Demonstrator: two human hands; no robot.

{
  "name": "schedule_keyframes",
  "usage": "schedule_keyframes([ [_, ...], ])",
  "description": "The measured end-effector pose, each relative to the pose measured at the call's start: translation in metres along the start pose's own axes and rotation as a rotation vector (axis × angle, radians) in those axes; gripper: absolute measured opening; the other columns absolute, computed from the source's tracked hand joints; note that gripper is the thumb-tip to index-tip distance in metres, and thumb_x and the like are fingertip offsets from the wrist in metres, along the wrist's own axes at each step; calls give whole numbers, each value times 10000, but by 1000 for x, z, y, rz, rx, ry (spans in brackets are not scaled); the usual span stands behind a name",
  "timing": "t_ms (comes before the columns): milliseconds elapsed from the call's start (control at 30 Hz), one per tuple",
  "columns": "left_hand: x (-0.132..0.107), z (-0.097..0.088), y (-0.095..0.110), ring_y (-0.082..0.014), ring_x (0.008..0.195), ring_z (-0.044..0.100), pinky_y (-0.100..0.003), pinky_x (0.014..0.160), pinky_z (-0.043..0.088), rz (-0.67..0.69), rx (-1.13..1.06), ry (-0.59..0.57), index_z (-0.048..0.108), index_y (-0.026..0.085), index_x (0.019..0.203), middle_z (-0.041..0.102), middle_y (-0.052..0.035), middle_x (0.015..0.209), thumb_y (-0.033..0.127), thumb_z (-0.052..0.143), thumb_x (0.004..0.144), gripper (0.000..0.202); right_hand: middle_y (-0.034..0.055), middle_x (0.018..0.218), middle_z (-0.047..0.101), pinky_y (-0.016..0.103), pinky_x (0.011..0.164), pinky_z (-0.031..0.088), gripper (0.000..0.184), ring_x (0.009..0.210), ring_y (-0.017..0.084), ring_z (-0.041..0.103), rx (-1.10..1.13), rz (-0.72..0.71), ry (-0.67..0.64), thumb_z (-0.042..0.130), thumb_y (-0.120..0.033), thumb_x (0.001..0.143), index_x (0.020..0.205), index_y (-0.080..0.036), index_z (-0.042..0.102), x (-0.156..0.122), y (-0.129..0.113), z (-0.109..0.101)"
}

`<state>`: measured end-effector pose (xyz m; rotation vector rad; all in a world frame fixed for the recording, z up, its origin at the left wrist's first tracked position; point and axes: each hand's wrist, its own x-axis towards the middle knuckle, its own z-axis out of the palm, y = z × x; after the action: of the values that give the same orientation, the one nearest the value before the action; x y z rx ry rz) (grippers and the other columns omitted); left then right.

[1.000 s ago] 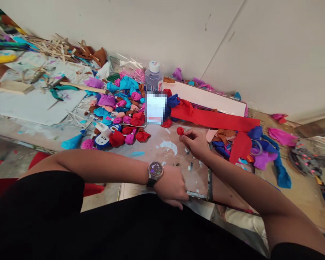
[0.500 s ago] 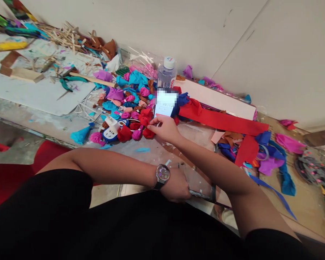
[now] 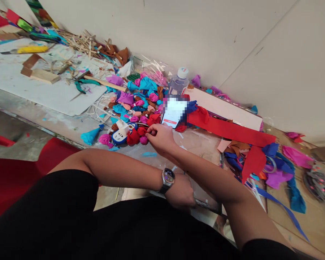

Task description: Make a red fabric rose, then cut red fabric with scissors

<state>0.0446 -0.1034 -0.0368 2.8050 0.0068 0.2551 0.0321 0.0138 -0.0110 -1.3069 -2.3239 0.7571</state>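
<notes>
OK, desk (image 3: 203,148) carries the lot. Paper-flower pile (image 3: 147,85) sits left of phone (image 3: 175,112); red paper strip (image 3: 233,130) runs off to phone's right. Right hand (image 3: 161,137) is just in front of phone, can't tell if grip is clamped. Left hand (image 3: 181,191) is farther in front, curled, grip unclear too. Bottle (image 3: 178,83) stands just behind phone. Red flower (image 3: 142,130) is at right fingertips, front-left of phone.

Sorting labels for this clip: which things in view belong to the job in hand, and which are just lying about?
Likely part of the job:
right hand, fingertips by the red bundles
red bundles
long red strip, matching colour

Seemingly just lying about:
phone
bottle
power strip
pliers
yellow cutter
</notes>
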Motion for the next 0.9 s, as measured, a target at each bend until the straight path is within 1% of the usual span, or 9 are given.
schedule_keyframes([
  [100,0,5,-2,-266,659,764,-385,507,521,3,17,39,820,237,933,764,-39,662,471,724,950,254,3,894,785,408,894,423,111,986,268,617,4,-9,14,777,-397,902,930,-291,797,-3,-1,1],
  [200,1,9,-3,-265,599,741,-388,439,444,15,36,62,797,239,852,750,-44,636,486,735,939,269,-4,900,772,390,868,427,118,979,263,604,11,-35,40,797,-394,889,945,-291,790,-6,1,2],
  [333,1,11,-5,-263,588,738,-398,417,403,33,26,96,759,252,829,747,-42,634,452,725,943,232,-16,919,751,387,890,441,172,980,254,602,42,-69,84,811,-366,875,1024,-288,776,-14,4,0],
  [467,1,9,-6,-259,585,731,-404,425,398,42,13,120,731,257,827,748,-42,643,443,720,945,220,7,992,747,394,936,454,223,1025,255,624,67,-130,108,777,-298,891,1108,-255,749,-28,7,-11],
  [533,0,9,-6,-253,589,732,-396,428,386,42,7,137,712,261,813,739,-37,629,439,721,944,222,23,995,740,403,951,455,208,1022,262,630,49,-151,105,727,-311,934,1132,-249,739,-36,14,-23],
  [633,-1,12,-6,-250,572,718,-389,417,352,36,22,151,711,269,825,721,-33,601,458,717,950,226,62,1005,722,401,918,467,202,1010,267,639,-32,-223,113,649,-321,983,1135,-216,732,-48,35,-49],
  [733,-1,14,-6,-250,549,694,-389,417,355,31,40,158,734,264,848,721,-45,604,479,713,953,240,119,1080,747,460,974,457,230,1020,296,626,-297,-256,206,584,-341,1034,1051,-190,756,-58,69,-81],
  [800,-1,14,-5,-240,532,675,-375,433,374,19,36,153,737,256,837,716,-51,599,485,723,947,255,154,1252,752,533,1027,429,267,1195,375,580,-542,-237,254,556,-331,1046,1060,-190,782,-65,92,-101],
  [900,-2,12,-5,-216,547,682,-346,462,380,9,30,149,738,254,837,729,-47,622,485,725,958,261,156,1578,625,632,1060,410,307,1416,476,443,-766,-159,243,542,-309,1037,1119,-171,804,-74,121,-119],
])
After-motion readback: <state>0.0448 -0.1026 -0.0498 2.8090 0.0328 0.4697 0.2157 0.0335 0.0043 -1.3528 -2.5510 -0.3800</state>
